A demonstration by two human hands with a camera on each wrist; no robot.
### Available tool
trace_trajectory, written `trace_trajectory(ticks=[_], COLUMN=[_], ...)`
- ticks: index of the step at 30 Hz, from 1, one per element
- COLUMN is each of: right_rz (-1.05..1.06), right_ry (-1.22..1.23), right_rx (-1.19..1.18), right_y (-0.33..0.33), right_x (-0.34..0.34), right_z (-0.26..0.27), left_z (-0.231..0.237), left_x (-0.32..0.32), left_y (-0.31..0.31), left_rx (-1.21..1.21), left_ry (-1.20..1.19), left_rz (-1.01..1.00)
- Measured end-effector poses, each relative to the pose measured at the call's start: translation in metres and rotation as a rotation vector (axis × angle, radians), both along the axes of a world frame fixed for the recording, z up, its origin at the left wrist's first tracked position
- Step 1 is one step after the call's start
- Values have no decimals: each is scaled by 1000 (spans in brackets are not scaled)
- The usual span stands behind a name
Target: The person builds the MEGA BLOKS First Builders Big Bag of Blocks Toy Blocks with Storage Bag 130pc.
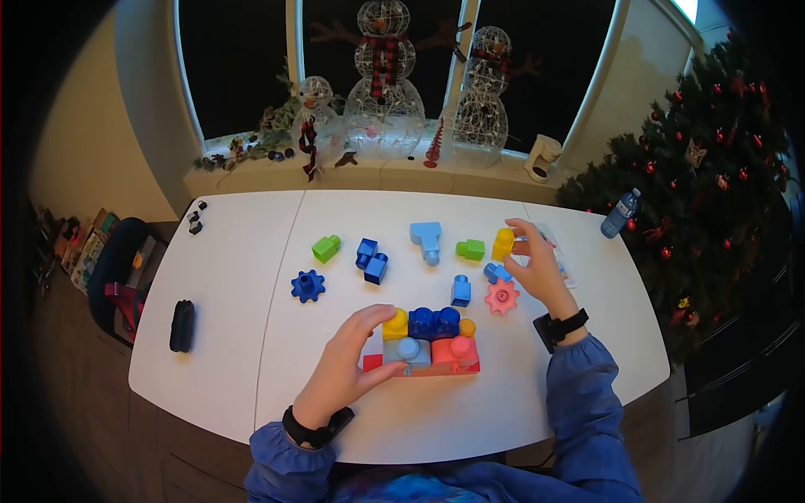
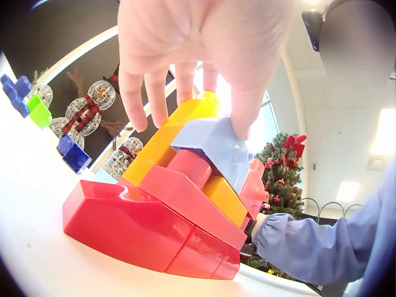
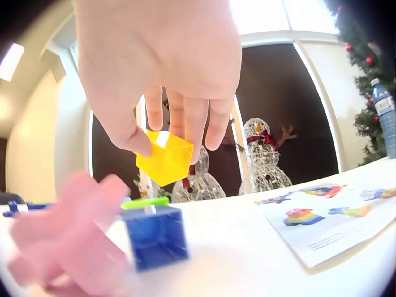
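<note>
In the head view my right hand [image 1: 541, 267] pinches a yellow building block [image 1: 502, 244] above the table. Its hollow underside faces the camera in the right wrist view, with the thumb on one side and fingers on the other. My left hand [image 1: 340, 360] holds the left end of a stacked block build [image 1: 453, 356]. Its thumb lies against the light blue block [image 2: 213, 139] and its fingers reach behind the yellow one. Red blocks form the bottom of the build. Below my right hand are a pink gear block [image 1: 501, 296] and a blue block [image 3: 154, 235].
Loose blocks lie beyond the build: green ones [image 1: 326, 247], dark blue ones [image 1: 376, 268], a blue gear [image 1: 308, 286] and a light blue piece [image 1: 426, 241]. A printed sheet [image 3: 328, 229] and a water bottle [image 1: 621, 213] are at right, a black case [image 1: 182, 325] at left.
</note>
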State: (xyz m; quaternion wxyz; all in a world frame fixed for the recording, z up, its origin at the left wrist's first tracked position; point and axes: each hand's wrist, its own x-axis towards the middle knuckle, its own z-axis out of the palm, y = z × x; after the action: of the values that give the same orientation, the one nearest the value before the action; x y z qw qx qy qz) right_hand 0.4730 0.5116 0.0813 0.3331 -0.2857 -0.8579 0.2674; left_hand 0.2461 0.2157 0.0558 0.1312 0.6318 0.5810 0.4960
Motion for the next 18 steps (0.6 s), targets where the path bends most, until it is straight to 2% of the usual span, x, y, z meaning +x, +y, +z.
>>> trace_trajectory(ticks=[3, 9, 13, 18], right_rz=[196, 441, 420, 402], right_ry=[145, 242, 129, 150], right_rx=[-157, -132, -38, 0], right_y=[-44, -95, -110, -113], right_x=[15, 23, 17, 18], right_z=[1, -16, -20, -26], left_z=[1, 0, 0, 1], left_x=[0, 1, 1, 1], left_y=[0, -1, -1, -1], left_rx=[-12, -31, -40, -43], left_ry=[-5, -11, -16, -16], left_rz=[3, 12, 14, 15])
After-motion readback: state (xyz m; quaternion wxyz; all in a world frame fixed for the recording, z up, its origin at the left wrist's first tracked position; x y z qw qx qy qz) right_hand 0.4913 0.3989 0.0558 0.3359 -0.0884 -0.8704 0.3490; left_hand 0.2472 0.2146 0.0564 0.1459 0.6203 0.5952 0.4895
